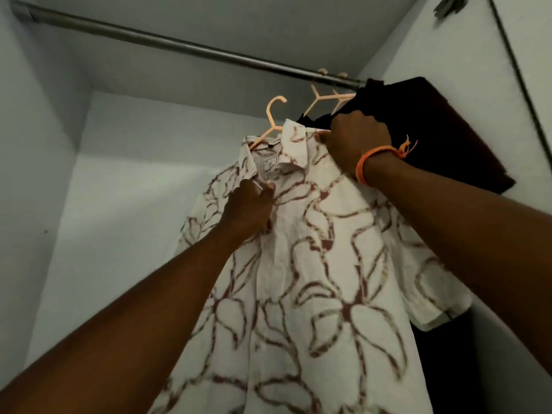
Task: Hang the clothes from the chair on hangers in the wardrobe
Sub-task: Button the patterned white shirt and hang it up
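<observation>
A white shirt [322, 279] with a brown flower print hangs on a peach plastic hanger [270, 118], held up inside the wardrobe below the metal rail [185, 47]. The hanger's hook is free in the air, not on the rail. My left hand [249, 207] pinches the shirt's front placket just under the collar. My right hand [355, 144], with an orange band at the wrist, grips the shirt's right shoulder over the hanger arm.
At the rail's right end hang two more peach hangers [321, 98], one carrying a dark garment [424, 127] right behind my right hand. The wardrobe's pale walls close in left, back and right. The rail runs bare to the left.
</observation>
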`<action>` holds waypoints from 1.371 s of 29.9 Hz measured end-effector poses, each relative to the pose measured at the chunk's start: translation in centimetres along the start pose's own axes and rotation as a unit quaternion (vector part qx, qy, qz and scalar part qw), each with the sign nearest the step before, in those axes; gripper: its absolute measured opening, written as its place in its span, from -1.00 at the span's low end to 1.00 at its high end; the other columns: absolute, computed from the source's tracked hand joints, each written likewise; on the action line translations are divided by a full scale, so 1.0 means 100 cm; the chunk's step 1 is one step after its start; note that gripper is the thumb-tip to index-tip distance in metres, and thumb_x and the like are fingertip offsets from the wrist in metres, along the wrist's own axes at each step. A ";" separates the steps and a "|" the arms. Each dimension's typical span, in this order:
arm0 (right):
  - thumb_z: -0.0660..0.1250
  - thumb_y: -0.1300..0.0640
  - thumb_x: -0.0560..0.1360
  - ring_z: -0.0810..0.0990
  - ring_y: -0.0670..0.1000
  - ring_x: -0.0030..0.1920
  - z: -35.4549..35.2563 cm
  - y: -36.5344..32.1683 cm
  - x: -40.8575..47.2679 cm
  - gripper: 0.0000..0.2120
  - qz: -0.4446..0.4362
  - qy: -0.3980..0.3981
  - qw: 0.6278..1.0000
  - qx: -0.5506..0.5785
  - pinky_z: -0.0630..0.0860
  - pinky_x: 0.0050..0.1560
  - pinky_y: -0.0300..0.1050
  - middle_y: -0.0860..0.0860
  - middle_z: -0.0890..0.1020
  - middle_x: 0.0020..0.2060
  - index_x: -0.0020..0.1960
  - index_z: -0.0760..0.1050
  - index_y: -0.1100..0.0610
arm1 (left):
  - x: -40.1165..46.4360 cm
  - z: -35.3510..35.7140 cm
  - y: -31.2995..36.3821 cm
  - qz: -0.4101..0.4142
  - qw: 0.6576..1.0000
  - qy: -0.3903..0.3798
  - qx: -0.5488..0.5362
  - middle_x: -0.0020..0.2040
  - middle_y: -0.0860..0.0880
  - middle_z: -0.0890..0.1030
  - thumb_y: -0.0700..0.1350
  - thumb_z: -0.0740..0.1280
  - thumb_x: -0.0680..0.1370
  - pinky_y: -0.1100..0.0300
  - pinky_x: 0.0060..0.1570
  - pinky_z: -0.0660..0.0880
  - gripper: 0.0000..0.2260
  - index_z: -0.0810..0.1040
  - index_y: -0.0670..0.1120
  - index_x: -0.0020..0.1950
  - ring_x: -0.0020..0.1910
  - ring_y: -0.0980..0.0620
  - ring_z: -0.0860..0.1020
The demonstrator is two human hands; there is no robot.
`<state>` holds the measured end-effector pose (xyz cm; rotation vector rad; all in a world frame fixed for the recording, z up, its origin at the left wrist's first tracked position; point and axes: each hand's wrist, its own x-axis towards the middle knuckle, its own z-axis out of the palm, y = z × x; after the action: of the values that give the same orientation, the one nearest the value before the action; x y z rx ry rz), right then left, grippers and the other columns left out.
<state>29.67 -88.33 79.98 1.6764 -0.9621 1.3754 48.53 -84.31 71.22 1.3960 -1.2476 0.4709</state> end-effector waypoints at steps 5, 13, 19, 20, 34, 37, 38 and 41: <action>0.19 -0.02 0.65 0.57 0.33 0.15 0.036 -0.012 0.056 -0.64 0.012 0.016 0.999 -0.040 0.48 -0.03 0.09 0.26 0.59 0.14 0.21 0.53 0.24 | 0.056 0.025 0.002 0.054 0.996 -0.048 -0.050 0.44 -0.20 0.41 0.21 0.13 0.64 -0.06 0.34 0.41 -0.44 0.34 -0.17 0.47 0.36 -0.20 0.43; 0.22 -0.01 0.65 0.51 0.38 0.21 0.051 -0.009 0.103 -0.61 0.051 0.087 0.993 -0.068 0.46 0.12 0.17 0.32 0.55 0.20 0.27 0.49 0.30 | 0.092 0.044 0.006 0.109 0.992 -0.044 -0.050 0.34 -0.14 0.48 0.18 0.16 0.64 0.15 0.11 0.35 -0.49 0.37 -0.17 0.41 0.30 -0.12 0.46; 0.24 -0.05 0.64 0.53 0.40 0.18 0.041 0.004 0.099 -0.58 0.051 0.114 0.989 -0.082 0.46 0.12 0.19 0.33 0.55 0.17 0.24 0.52 0.30 | 0.089 0.052 -0.003 0.115 0.990 -0.042 -0.063 -0.13 -0.05 0.53 0.04 0.23 0.65 0.21 -0.13 0.32 -0.72 0.51 -0.17 0.00 -0.12 0.01 0.47; 0.25 -0.07 0.63 0.53 0.39 0.16 0.040 0.006 0.095 -0.57 0.048 0.113 0.989 -0.080 0.46 0.11 0.19 0.33 0.55 0.16 0.23 0.52 0.29 | 0.085 0.053 -0.003 0.116 0.990 -0.045 -0.060 -0.18 -0.02 0.50 0.04 0.23 0.65 0.21 -0.13 0.33 -0.74 0.49 -0.15 -0.01 -0.12 0.02 0.47; 0.39 0.12 0.50 0.42 0.38 0.27 -0.019 0.020 0.010 -0.44 0.091 0.085 0.992 0.029 0.41 0.15 0.26 0.28 0.38 0.33 0.40 0.27 0.26 | -0.015 -0.007 0.067 0.083 0.996 0.006 0.031 0.29 -0.15 0.51 0.10 0.24 0.63 0.13 0.15 0.41 -0.57 0.41 -0.19 0.35 0.27 -0.12 0.48; 0.39 0.11 0.46 0.30 0.39 0.36 -0.025 0.004 -0.051 -0.40 0.076 0.082 0.992 0.055 0.26 0.29 0.37 0.30 0.30 0.40 0.42 0.26 0.22 | -0.070 -0.029 0.075 0.065 0.996 0.033 0.051 0.26 -0.14 0.52 0.07 0.28 0.62 0.20 0.11 0.39 -0.61 0.45 -0.18 0.31 0.25 -0.11 0.49; 0.39 0.11 0.45 0.31 0.38 0.35 -0.025 -0.003 -0.073 -0.43 0.066 0.088 0.991 0.073 0.26 0.29 0.37 0.30 0.33 0.37 0.39 0.29 0.21 | -0.089 -0.035 0.074 0.063 0.995 0.039 0.061 0.25 -0.14 0.52 0.07 0.29 0.61 0.19 0.12 0.40 -0.62 0.46 -0.17 0.30 0.24 -0.10 0.49; 0.44 0.08 0.42 0.38 0.31 0.26 -0.042 -0.033 -0.151 -0.52 0.081 0.077 0.979 0.172 0.32 0.23 0.28 0.22 0.41 0.25 0.28 0.39 0.14 | -0.156 -0.061 0.065 0.019 0.993 0.053 0.102 0.26 -0.09 0.50 0.07 0.30 0.60 0.00 0.23 0.46 -0.62 0.45 -0.11 0.32 0.21 -0.10 0.51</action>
<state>28.75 -81.75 65.40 1.7356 -0.8193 1.8371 39.67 -71.20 62.77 1.4999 -1.1660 0.7068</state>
